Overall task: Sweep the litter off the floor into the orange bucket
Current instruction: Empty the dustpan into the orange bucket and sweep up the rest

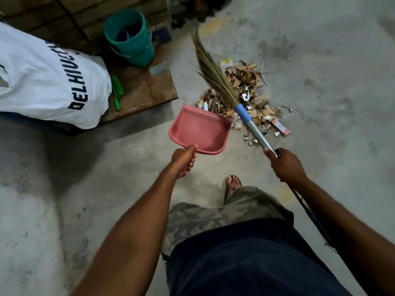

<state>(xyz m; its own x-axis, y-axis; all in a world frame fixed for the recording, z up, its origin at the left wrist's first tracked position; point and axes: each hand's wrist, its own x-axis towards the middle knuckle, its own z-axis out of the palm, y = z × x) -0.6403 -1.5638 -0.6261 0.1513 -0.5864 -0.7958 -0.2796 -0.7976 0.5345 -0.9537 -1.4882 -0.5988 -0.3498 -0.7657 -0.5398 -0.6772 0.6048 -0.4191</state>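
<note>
Pink dustpan (201,130) is held tilted low over the concrete floor (320,60). The left grip (183,161) is clenched round its handle, and its open lip sits just beside the near left edge of the litter (248,76). That litter, torn cardboard, paper scraps and wrappers, lies heaped on the floor ahead of the person's sandalled foot (233,184). The right grip (284,163) is wrapped round the metal handle of the broom (242,113), whose blue collar and straw bristles slant across the pile, pointing away. At far left a teal bucket (130,37) stands on a wooden board (145,88). A white printed sack (49,77) and a green brush (117,90) lie on the board's left side.
</note>
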